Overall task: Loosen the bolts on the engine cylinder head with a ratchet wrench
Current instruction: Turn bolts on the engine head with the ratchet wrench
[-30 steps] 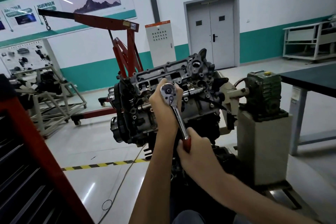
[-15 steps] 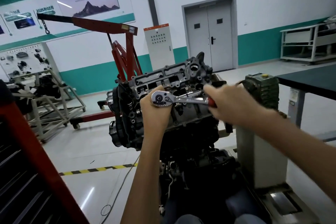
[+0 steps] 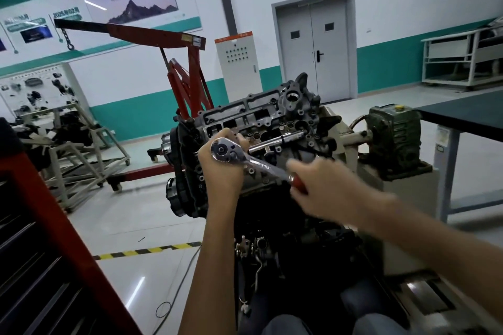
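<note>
Ratchet wrench (image 3: 253,162) chrome, red handle gripped by right hand (image 3: 321,185), left hand (image 3: 220,171) clasping head.

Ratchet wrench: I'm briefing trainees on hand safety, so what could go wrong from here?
If the ratchet wrench slips off its bolt, the right hand, gripping the red handle, could strike the cylinder head. The left hand, curled behind the wrench's head right beside the casting, could get pinched.
</note>
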